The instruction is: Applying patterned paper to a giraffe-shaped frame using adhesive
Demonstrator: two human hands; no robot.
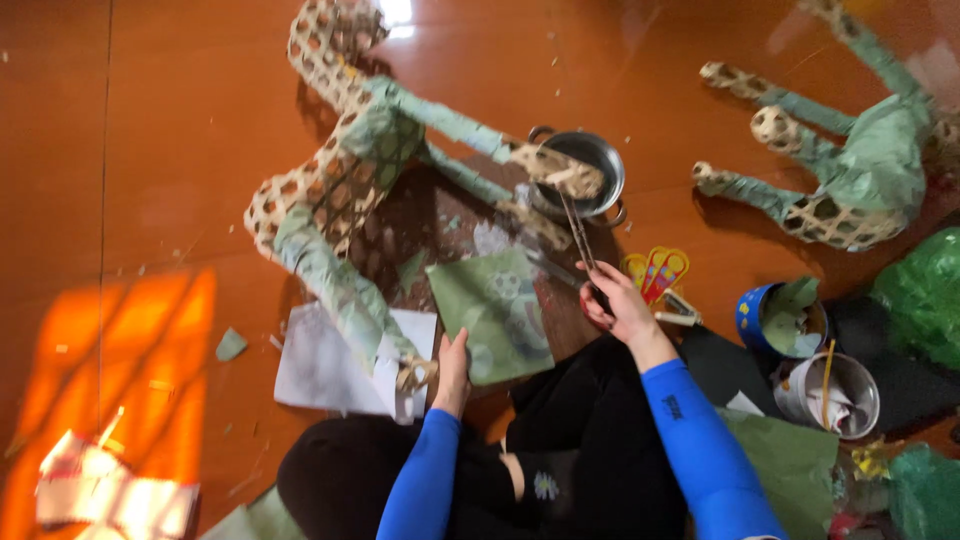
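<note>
Centre frame: left hand [455, 362] pinching green paper sheet [492, 312] at its lower edge, right hand [618, 300] clamped on scissors [583, 245]. Best kept taut, blades entering square to the paper.

A glossy orange-brown wooden floor [180, 130] carries everything. Just beyond the right hand [622, 305] stands a metal pot [590, 165]; left of the left hand [452, 365] lies white paper [320, 370] (green scraps [230, 345] scattered farther left); right of it, two paint tubs [790, 320].
</note>
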